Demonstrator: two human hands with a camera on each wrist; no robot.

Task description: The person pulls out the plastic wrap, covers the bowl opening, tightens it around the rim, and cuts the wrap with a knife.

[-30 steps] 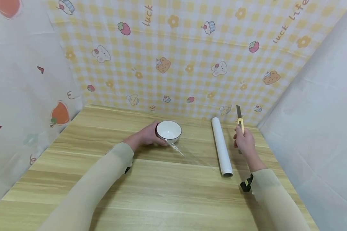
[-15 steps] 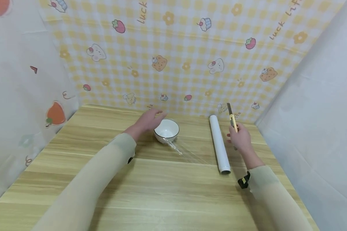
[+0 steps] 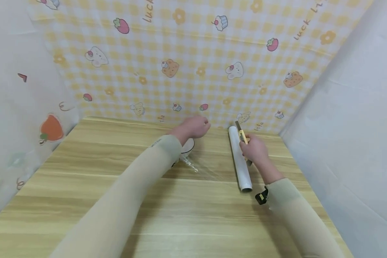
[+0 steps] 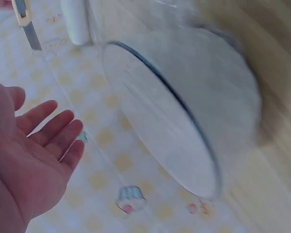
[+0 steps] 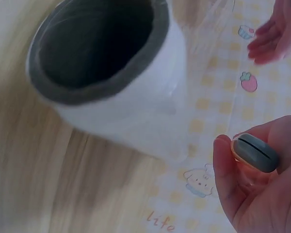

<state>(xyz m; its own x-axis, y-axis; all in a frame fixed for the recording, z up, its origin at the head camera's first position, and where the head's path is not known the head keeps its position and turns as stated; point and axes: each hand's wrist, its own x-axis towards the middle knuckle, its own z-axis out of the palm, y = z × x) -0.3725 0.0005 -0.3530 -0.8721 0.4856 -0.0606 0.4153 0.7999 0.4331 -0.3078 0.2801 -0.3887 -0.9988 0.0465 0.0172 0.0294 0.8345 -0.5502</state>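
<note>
White roll [image 3: 239, 172], head view: on the table [image 3: 193, 218], R of the bowl [image 3: 188, 147]; clear film [image 3: 190, 164] trails from bowl twd roll, hard to trace near roll.
L hand [image 3: 196, 126], head view: was gripping bowl abt 1 sec ago; now off it and across to its far R side, arm hiding part of bowl.
R hand [image 3: 255, 147], head view: shifted L w/ the cutter [image 3: 242, 136], from beside roll to over it; can't tell if touching.
Meaning, my guess: bowl's unsteadied, hands are closing in on the film stretch; no cut visible.
Cloth [image 3: 201, 48] writing, head view: "luck" & "life", each more than once; top ones partly cropped. Sleeve print too small to read.
Bowl, L wrist view: beside L hand, apart from it; L fingers loosely spread, palm bare. Cutter blade out, top corner.
Cutter, R wrist view: R fingers & thumb wrapped round it, butt end showing; roll's dark core close by. "life" legible on cloth; no brand I can make out on roll or cutter.
</note>
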